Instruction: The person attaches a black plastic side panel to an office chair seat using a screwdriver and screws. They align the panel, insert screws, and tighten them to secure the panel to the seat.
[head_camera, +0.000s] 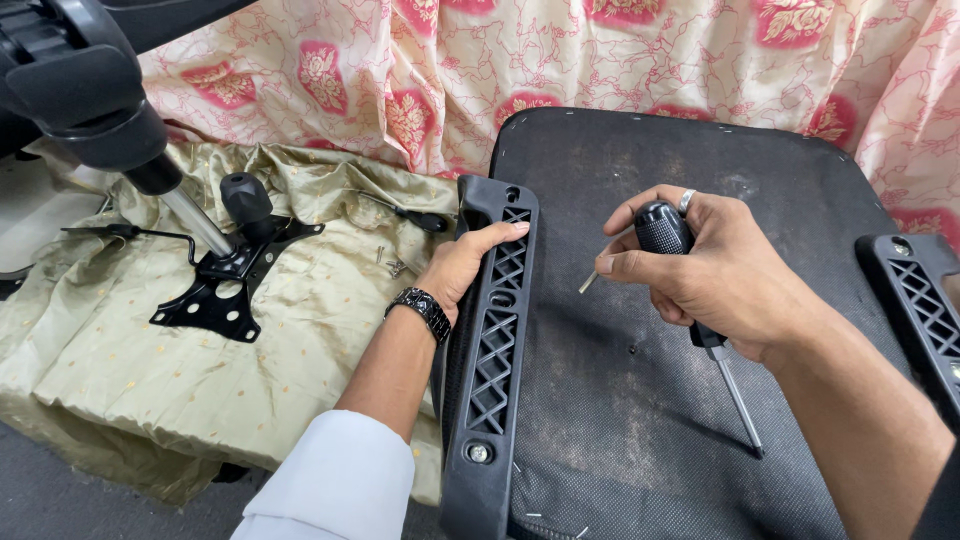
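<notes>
On the upturned chair seat (640, 400), black underside facing up, left hand (462, 262) grips the top of the left armrest bracket (492, 350): thumb on the outer edge, fingers curled over the inner edge near the lattice cutouts. Bracket runs along the seat's left edge, one screw head (479, 453) visible at its near end. Right hand (715, 270) is closed around a screwdriver (690, 300), black knurled handle up by the thumb, shaft pointing down and toward the camera, tip just above the seat fabric; a small screw or pin (590, 280) is pinched at the fingertips, too small to tell which. Second bracket (920, 310) sits at the seat's right edge. Handling, my read: bracket looks like rigid moulded plastic, light, stiff, not fragile; lattice ribs and rim give good purchase, so holding at the upper end as now should steady it. Seat fabric looks coarse, not slippery. Screw is the easy thing to drop. Left of the seat, on the gold cloth (300, 330): black tilt mechanism with gas cylinder (215, 270), a few loose screws (395, 265), another tool (410, 215). No packages, labels or signs visible; behind is a pink floral sheet (600, 60).
</notes>
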